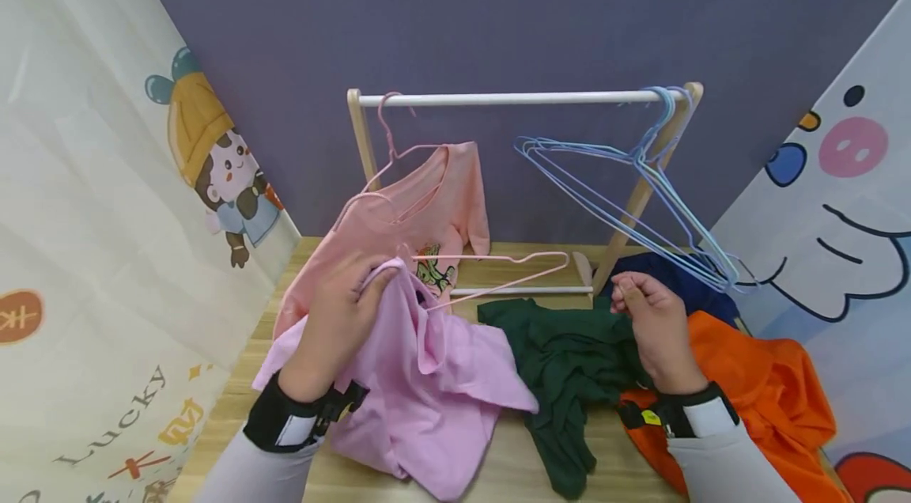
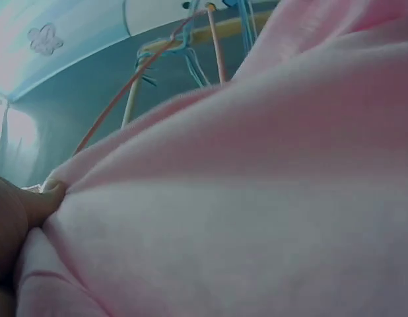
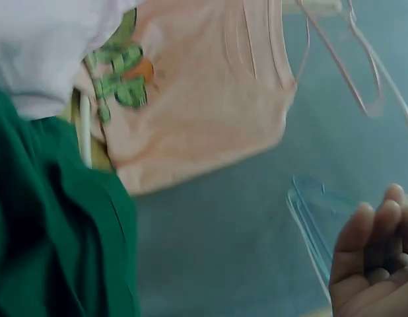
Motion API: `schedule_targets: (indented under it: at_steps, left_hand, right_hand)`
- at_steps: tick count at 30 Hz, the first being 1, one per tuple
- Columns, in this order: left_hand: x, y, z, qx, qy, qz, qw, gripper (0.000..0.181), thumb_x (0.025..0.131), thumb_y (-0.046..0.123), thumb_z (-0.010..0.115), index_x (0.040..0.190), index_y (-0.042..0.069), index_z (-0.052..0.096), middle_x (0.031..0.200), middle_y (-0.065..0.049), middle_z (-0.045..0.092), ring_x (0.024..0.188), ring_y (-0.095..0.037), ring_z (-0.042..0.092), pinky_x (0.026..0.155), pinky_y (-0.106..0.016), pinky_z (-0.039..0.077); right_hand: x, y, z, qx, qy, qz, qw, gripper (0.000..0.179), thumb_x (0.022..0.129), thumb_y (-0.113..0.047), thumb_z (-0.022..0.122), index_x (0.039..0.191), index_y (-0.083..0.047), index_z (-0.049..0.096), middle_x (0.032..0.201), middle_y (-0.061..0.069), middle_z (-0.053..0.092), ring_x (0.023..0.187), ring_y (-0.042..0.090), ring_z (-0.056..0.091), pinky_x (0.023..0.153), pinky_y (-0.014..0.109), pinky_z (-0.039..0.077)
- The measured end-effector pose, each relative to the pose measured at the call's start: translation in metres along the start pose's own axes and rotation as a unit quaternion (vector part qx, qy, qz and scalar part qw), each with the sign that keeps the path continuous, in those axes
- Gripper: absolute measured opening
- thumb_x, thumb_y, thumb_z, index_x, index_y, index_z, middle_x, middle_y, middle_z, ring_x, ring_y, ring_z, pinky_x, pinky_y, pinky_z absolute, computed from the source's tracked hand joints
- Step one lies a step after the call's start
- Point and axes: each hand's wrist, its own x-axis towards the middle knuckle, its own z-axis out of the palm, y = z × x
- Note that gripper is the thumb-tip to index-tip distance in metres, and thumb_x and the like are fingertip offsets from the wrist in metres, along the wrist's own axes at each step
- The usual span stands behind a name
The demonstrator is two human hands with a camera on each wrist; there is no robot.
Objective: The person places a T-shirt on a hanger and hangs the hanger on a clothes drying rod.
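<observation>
In the head view my left hand [image 1: 342, 321] pinches a lilac-pink shirt [image 1: 434, 392] near its neckline, and the thumb [image 2: 52, 195] presses the cloth in the left wrist view. One arm of a pink hanger [image 1: 527, 259] sticks out to the right from the neck opening. The rest of that hanger is hidden by cloth. To the right, my right hand [image 1: 655, 321] is raised above a dark green garment [image 1: 576, 361], holding nothing. Its fingers [image 3: 352, 244] curl loosely in the right wrist view.
A peach shirt [image 1: 413, 210] hangs on a pink hanger at the left of the rack's white rail [image 1: 512, 99]. Several blue and lilac hangers [image 1: 640, 163] hang at its right. An orange garment [image 1: 761, 392] and a navy garment [image 1: 644, 274] lie at the right.
</observation>
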Motion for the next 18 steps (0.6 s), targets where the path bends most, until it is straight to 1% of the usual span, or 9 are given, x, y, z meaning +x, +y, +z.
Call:
schedule_targets:
  at_steps: [2, 4, 6, 8, 10, 12, 15, 18]
  left_hand:
    - [0.004, 0.003, -0.001, -0.002, -0.003, 0.013, 0.9999, 0.017, 0.090, 0.023, 0.061, 0.100, 0.011, 0.067, 0.092, -0.001, 0.067, 0.091, -0.007, 0.056, 0.081, -0.030, 0.051]
    - [0.008, 0.007, -0.001, -0.009, 0.001, 0.020, 0.9998, 0.018, 0.090, 0.023, 0.061, 0.100, 0.010, 0.067, 0.094, -0.002, 0.067, 0.092, -0.007, 0.056, 0.082, -0.029, 0.051]
    - [0.011, 0.012, -0.001, -0.017, 0.011, 0.020, 0.9996, 0.017, 0.089, 0.023, 0.061, 0.100, 0.011, 0.068, 0.093, -0.002, 0.067, 0.091, -0.007, 0.056, 0.081, -0.028, 0.051]
    - [0.013, 0.017, -0.001, -0.025, 0.020, 0.019, 0.9993, 0.016, 0.089, 0.022, 0.062, 0.099, 0.011, 0.068, 0.093, -0.001, 0.067, 0.091, -0.006, 0.056, 0.081, -0.027, 0.051]
    - [0.017, 0.022, 0.001, -0.038, 0.027, 0.022, 0.9987, 0.016, 0.089, 0.021, 0.062, 0.100, 0.011, 0.068, 0.094, -0.001, 0.067, 0.092, -0.006, 0.056, 0.083, -0.027, 0.050]
    - [0.020, 0.027, 0.004, -0.047, 0.035, 0.028, 0.9979, 0.016, 0.089, 0.020, 0.062, 0.100, 0.010, 0.068, 0.095, -0.002, 0.067, 0.094, -0.007, 0.057, 0.084, -0.027, 0.050]
    - [0.023, 0.035, 0.009, -0.057, 0.043, 0.033, 0.9969, 0.017, 0.089, 0.020, 0.062, 0.100, 0.009, 0.068, 0.095, -0.003, 0.068, 0.095, -0.008, 0.057, 0.085, -0.029, 0.050]
    - [0.024, 0.041, 0.013, -0.058, 0.048, 0.029, 0.9968, 0.017, 0.089, 0.020, 0.062, 0.099, 0.009, 0.068, 0.093, -0.002, 0.068, 0.093, -0.007, 0.057, 0.082, -0.029, 0.051]
  right_hand:
    - [-0.009, 0.000, 0.009, -0.030, -0.033, -0.001, 0.9990, 0.028, 0.093, -0.022, 0.055, 0.103, 0.003, 0.061, 0.081, 0.008, 0.062, 0.073, 0.022, 0.056, 0.066, 0.019, 0.054]
    - [-0.022, -0.002, 0.024, -0.056, -0.071, -0.006, 0.9959, 0.026, 0.093, -0.020, 0.054, 0.104, 0.003, 0.063, 0.084, 0.014, 0.064, 0.076, 0.026, 0.059, 0.068, 0.022, 0.055]
    - [-0.037, -0.006, 0.042, -0.083, -0.115, -0.017, 0.9897, 0.022, 0.093, -0.017, 0.055, 0.103, 0.000, 0.064, 0.085, 0.018, 0.065, 0.077, 0.027, 0.061, 0.069, 0.024, 0.055]
    - [-0.051, -0.009, 0.062, -0.101, -0.153, -0.029, 0.9826, 0.017, 0.092, -0.014, 0.056, 0.101, -0.002, 0.066, 0.085, 0.019, 0.067, 0.076, 0.025, 0.062, 0.069, 0.026, 0.056]
    - [-0.064, -0.009, 0.082, -0.103, -0.189, -0.047, 0.9754, 0.014, 0.090, -0.011, 0.058, 0.100, -0.004, 0.066, 0.086, 0.018, 0.067, 0.077, 0.022, 0.062, 0.068, 0.028, 0.056]
    - [-0.074, -0.007, 0.101, -0.099, -0.217, -0.070, 0.9686, 0.014, 0.087, -0.009, 0.062, 0.100, -0.004, 0.066, 0.088, 0.016, 0.067, 0.079, 0.020, 0.062, 0.068, 0.030, 0.056]
    - [-0.084, -0.001, 0.125, -0.081, -0.236, -0.091, 0.9639, 0.024, 0.082, -0.009, 0.069, 0.104, -0.002, 0.064, 0.093, 0.015, 0.065, 0.084, 0.023, 0.061, 0.071, 0.038, 0.056]
    - [-0.090, 0.004, 0.142, -0.081, -0.229, -0.091, 0.9657, 0.037, 0.077, -0.016, 0.075, 0.109, -0.004, 0.061, 0.101, 0.012, 0.062, 0.089, 0.022, 0.059, 0.075, 0.046, 0.054]
